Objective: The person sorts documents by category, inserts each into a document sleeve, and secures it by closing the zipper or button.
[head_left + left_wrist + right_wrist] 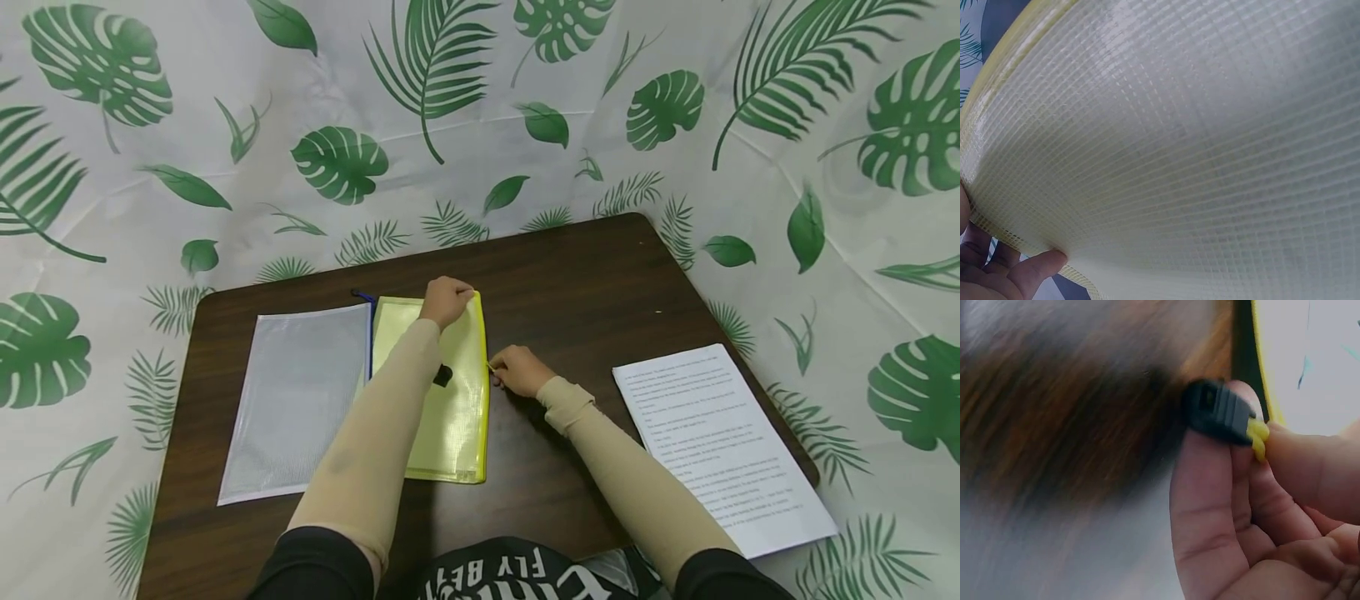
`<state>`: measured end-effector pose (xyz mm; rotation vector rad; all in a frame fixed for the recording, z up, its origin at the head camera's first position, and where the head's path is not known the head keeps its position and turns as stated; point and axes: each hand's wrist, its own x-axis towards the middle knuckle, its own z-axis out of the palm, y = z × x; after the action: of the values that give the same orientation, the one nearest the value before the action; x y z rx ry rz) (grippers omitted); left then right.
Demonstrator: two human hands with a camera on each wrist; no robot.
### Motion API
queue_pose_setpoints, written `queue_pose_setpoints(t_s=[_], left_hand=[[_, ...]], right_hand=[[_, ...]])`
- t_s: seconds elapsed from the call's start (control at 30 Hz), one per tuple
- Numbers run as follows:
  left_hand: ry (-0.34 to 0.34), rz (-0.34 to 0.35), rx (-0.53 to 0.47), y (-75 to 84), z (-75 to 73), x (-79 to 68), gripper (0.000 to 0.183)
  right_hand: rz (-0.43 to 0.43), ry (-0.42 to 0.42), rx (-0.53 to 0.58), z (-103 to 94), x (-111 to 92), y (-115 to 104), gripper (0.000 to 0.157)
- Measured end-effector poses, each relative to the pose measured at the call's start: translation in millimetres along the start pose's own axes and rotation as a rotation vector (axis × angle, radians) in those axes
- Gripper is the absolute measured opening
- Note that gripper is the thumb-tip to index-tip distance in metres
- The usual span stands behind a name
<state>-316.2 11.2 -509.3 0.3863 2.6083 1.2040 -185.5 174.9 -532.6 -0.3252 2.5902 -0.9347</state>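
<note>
A yellow mesh zip pouch [450,433] lies on the table, its yellow zipper edge along the right side. My left hand [447,302] pinches the pouch's far right corner. In the left wrist view, the thumb of the left hand [1016,275] presses on the mesh [1179,156] near its edge. Beside the zipper edge, my right hand [521,371] pinches the zipper pull. The right wrist view shows that zipper pull [1222,415] as a black tab on a yellow cord, between thumb and fingers.
Left of the yellow pouch lies a whitish mesh zip pouch [300,400] with a blue zipper. Printed sheets [720,450] lie in a stack on the right, reaching past the edge of the dark wooden table [570,275]. A leaf-patterned cloth [465,108] hangs behind.
</note>
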Motion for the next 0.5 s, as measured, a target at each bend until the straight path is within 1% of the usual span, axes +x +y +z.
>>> queue_pose_setpoints(t_s=[0.07,0.23,0.37,0.5], left_hand=[[0.002,0.002,-0.003,-0.2,-0.3,0.0,0.027],[0.013,0.014,0.0,0.5,-0.6,-1.0,0.027],[0.021,0.017,0.008,0.5,-0.8,-1.9,0.026],[0.023,0.026,0.015,-0.7,-1.4,-1.1,0.027]], right_hand=[[0.034,-0.022,0.068,-2.3,-0.2,0.0,0.021],[0.097,-0.057,0.219,-5.0,-2.3,0.5,0.031],[0.113,-0.087,0.286,-1.3,-8.3,2.3,0.035],[0.122,-0.141,0.307,4.7,-15.2,3.4,0.034]])
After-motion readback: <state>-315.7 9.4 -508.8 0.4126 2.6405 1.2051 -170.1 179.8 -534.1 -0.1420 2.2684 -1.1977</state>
